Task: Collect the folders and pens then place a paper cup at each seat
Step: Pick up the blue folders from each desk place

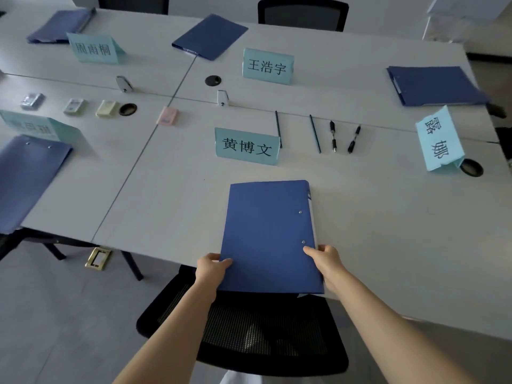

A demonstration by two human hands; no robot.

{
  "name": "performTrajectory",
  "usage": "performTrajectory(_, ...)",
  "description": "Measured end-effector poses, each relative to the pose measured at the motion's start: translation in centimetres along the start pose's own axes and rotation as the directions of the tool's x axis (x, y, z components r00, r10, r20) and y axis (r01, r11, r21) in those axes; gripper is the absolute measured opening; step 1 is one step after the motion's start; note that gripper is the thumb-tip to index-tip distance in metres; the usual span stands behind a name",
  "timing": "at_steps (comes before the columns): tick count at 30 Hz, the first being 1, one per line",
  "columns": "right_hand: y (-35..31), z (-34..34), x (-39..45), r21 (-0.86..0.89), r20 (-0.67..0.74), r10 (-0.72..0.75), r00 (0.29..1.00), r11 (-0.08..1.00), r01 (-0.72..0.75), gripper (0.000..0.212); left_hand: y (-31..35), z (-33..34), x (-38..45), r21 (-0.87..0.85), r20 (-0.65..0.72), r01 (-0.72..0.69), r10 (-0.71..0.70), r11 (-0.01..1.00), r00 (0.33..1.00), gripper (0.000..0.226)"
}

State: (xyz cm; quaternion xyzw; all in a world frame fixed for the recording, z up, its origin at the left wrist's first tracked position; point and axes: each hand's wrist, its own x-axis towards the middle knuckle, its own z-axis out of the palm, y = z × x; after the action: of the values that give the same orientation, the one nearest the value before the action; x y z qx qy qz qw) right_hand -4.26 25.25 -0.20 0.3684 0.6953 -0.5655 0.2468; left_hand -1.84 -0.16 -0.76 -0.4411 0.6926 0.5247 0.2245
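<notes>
A blue folder (270, 234) lies at the near edge of the white table (401, 223), its lower end overhanging the edge. My left hand (212, 266) grips its lower left corner, thumb on top. My right hand (324, 257) grips its lower right edge. More blue folders lie at the left (26, 178), far left (61, 24), far middle (209, 36) and right (433, 84). Two thin pencils (278, 133) (315, 133) and two black pens (333, 136) (354, 139) lie behind the nearest name card. No paper cup is in view.
Light blue name cards (246, 146) (267, 66) (92, 48) (439, 139) stand on the table. Small packets (167, 115) (106, 108) (73, 106) (32, 100) lie mid-left. Round cable holes (128, 109) (471, 167) are in the top. A black mesh chair (249, 322) stands under my arms, another (303, 13) across the table.
</notes>
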Motion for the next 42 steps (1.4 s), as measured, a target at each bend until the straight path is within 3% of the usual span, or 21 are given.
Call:
performTrajectory(8, -1.3, -2.5, -5.5, 0.025, -0.004, -0.290, 0.957, 0.957, 0.290, 0.027, -1.8, -1.3, -6.7, -0.357, 0.053, -0.027, 0.049, 0.934, 0.997, 0.022)
performTrajectory(13, -2.5, -4.1, -9.2, 0.017, 0.215, -0.428, 0.878, 0.900, 0.435, 0.018, -4.8, -3.1, -12.5, -0.575, 0.174, -0.008, 0.132, 0.818, 0.976, 0.020)
performTrajectory(16, -2.8, -3.8, -11.8, 0.007, 0.355, -0.468, 0.809, 0.867, 0.498, 0.018, -6.5, -4.7, -15.3, -0.649, 0.171, -0.036, 0.192, 0.760, 0.966, 0.021)
performTrajectory(26, -0.8, 5.2, -18.4, 0.040, 0.609, -0.396, 0.687, 0.881, 0.472, 0.016, -11.7, -14.8, -20.4, -0.797, -0.057, -0.170, 0.207, 0.580, 0.977, 0.024)
performTrajectory(32, 0.3, 15.2, -21.8, -0.009, 0.662, -0.342, 0.667, 0.886, 0.464, 0.014, -15.7, -22.5, -20.5, -0.797, -0.187, -0.238, 0.148, 0.554, 0.971, 0.031)
performTrajectory(37, 1.0, 25.1, -25.9, -0.044, 0.760, -0.270, 0.591, 0.887, 0.461, 0.017, -20.6, -30.6, -20.5, -0.836, -0.227, -0.248, 0.102, 0.489, 0.969, 0.027)
performTrajectory(42, 0.7, 34.2, -29.6, -0.106, 0.839, -0.220, 0.498, 0.831, 0.546, 0.033, -24.5, -39.3, -20.0, -0.841, -0.281, -0.279, 0.066, 0.464, 0.957, 0.034)
